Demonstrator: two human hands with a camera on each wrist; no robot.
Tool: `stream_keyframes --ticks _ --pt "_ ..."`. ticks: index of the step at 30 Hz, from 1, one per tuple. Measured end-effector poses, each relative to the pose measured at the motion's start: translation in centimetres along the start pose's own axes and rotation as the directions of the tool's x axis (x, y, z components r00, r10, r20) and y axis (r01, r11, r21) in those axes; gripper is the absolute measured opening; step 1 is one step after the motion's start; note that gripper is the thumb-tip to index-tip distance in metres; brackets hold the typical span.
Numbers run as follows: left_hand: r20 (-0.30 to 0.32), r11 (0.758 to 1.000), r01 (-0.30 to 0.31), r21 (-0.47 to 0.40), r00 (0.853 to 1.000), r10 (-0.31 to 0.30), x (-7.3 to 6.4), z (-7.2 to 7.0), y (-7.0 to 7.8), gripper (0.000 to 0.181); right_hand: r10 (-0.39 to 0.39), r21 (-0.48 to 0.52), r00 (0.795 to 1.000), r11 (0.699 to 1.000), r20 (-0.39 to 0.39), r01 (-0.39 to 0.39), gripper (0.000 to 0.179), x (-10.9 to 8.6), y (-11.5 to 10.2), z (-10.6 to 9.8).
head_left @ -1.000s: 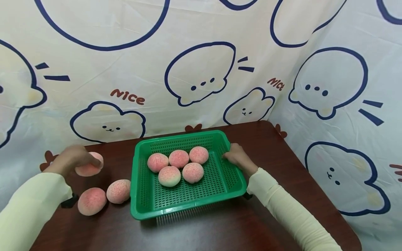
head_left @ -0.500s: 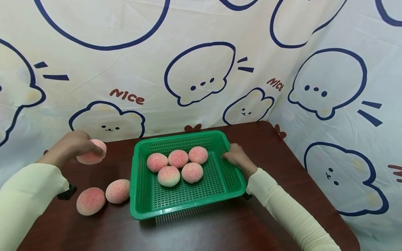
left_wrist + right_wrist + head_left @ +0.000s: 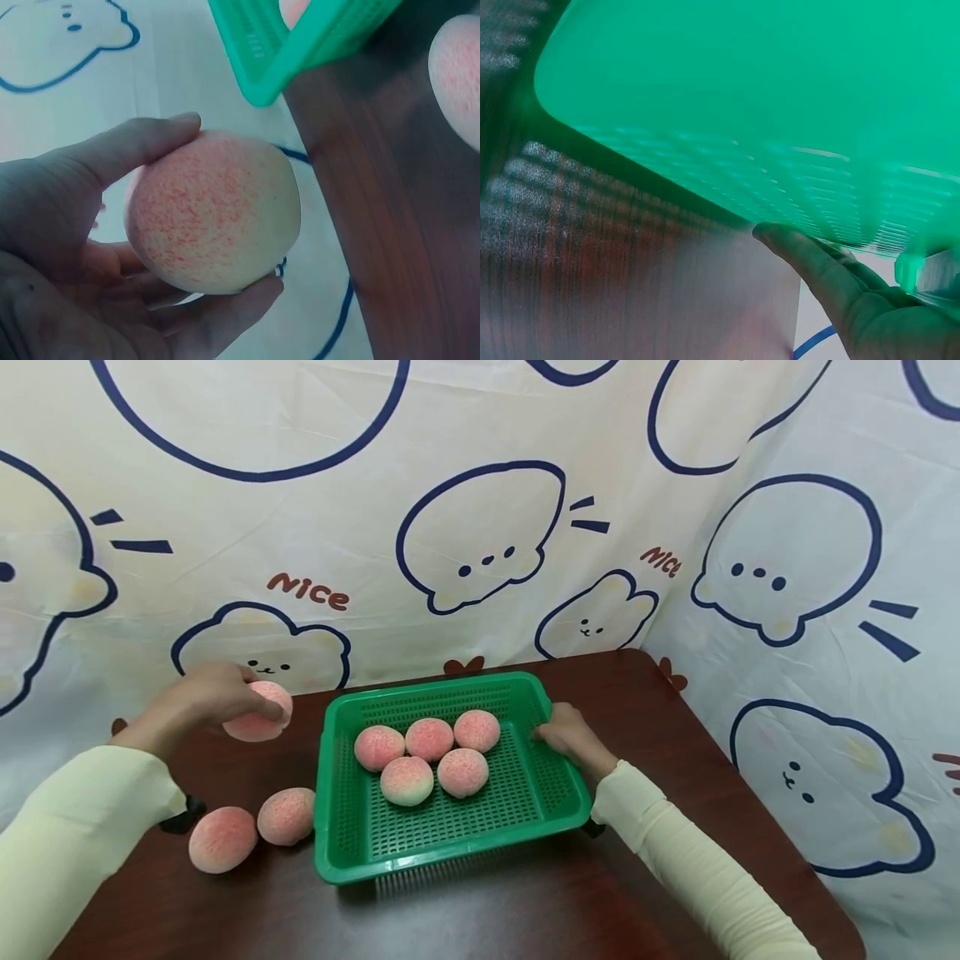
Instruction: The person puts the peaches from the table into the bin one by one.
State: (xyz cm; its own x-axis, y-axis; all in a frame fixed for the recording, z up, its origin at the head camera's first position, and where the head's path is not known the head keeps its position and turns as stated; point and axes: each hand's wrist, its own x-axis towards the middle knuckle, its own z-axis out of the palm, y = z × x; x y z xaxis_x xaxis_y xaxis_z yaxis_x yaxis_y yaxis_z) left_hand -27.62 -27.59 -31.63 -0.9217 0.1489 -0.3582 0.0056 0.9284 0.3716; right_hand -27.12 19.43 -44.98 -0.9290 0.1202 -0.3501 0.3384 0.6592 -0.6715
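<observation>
My left hand (image 3: 217, 693) grips a pink peach (image 3: 214, 214), thumb on one side and fingers curled beneath, held above the table left of the basket. A green plastic basket (image 3: 450, 852) stands mid-table with several peaches inside, one of them a paler peach (image 3: 407, 781) at the front. On its right rim my right hand (image 3: 570, 735) has hold, fingers over the edge; in the right wrist view the hand (image 3: 855, 292) lies against the basket's outer side. Two more peaches, a redder peach (image 3: 222, 840) and a speckled peach (image 3: 287, 817), lie on the table to the left.
The dark brown wooden table (image 3: 510, 910) ends at the back and right against a white cloth (image 3: 480, 410) printed with blue cartoon outlines. The speckled peach lies close beside the basket's left wall.
My left hand has lifted the peach and carried it rightward, toward the basket. My right hand keeps its hold on the rim, and the basket has stayed put.
</observation>
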Motion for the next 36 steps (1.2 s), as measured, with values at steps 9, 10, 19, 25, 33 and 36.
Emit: stream_keyframes --ticks 9,10,19,25,33,36 --pt "-0.012 0.998 -0.064 0.023 0.998 0.064 0.0 0.8 2.9 0.075 0.000 -0.009 1.000 1.000 0.000 0.000 0.020 0.0 0.1 -0.2" --pt "-0.009 0.998 -0.067 0.017 0.998 0.067 -0.1 0.9 3.2 0.074 0.002 -0.010 1.000 1.000 0.001 -0.002 0.020 0.0 0.1 -0.1" --pt "0.016 0.990 -0.130 -0.060 0.991 0.131 -1.0 1.8 5.0 0.068 0.008 -0.026 1.000 1.000 -0.008 -0.008 0.021 0.1 0.1 -0.1" --pt "0.005 0.982 -0.161 -0.096 0.987 0.162 -1.2 2.1 6.2 0.057 -0.008 -0.018 1.000 1.000 -0.007 0.008 0.017 0.1 0.2 -0.1" --pt "0.024 0.979 -0.190 -0.070 0.981 0.193 -1.6 3.0 7.7 0.053 -0.004 -0.014 1.000 1.000 -0.007 0.004 0.016 0.2 0.1 0.0" --pt "0.026 0.975 -0.209 -0.072 0.977 0.211 -1.6 3.6 8.2 0.042 0.001 -0.015 1.000 1.000 -0.004 -0.001 0.018 0.2 0.1 0.0"
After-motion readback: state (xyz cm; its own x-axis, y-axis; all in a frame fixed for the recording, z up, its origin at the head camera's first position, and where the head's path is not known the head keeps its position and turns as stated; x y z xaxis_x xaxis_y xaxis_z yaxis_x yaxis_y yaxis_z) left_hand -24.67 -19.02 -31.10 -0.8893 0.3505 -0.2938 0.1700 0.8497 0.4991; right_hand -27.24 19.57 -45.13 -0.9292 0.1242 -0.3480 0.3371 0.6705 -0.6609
